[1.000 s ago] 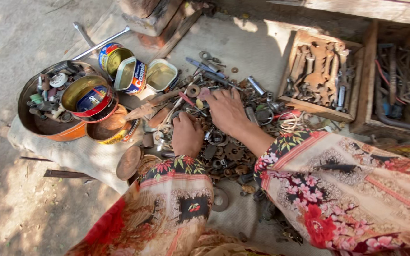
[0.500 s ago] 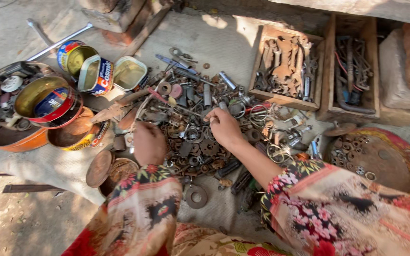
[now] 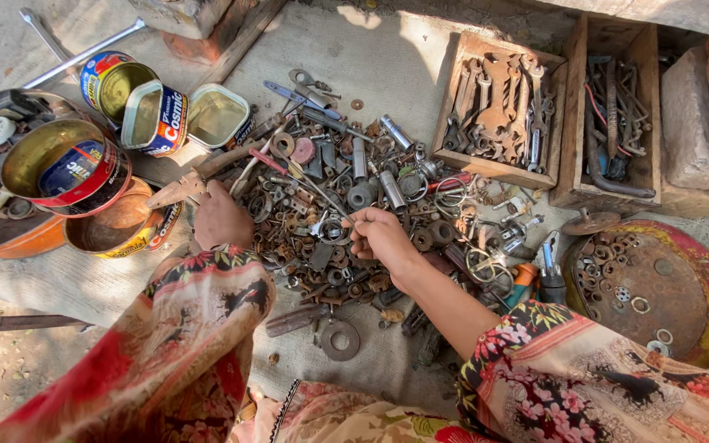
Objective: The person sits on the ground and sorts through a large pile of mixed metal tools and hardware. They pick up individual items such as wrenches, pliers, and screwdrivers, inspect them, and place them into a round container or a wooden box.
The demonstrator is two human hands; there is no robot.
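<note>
Hands at the near edge of a heap of rusty nuts, washers and bolts (image 3: 322, 230) on grey cloth (image 3: 387, 49). Left hand (image 3: 221, 220) knuckles up, fingers curled into the scrap; grip hidden. Right hand (image 3: 379, 236) fingers pressed together, pinching a small metal piece from the pile. Farther out: open tins (image 3: 157, 119), 2 wooden trays of spanners (image 3: 502, 107).

Loose floral sleeves, red, cream, green, black print; hands (image 3: 221, 217) bare, no rings visible.
</note>
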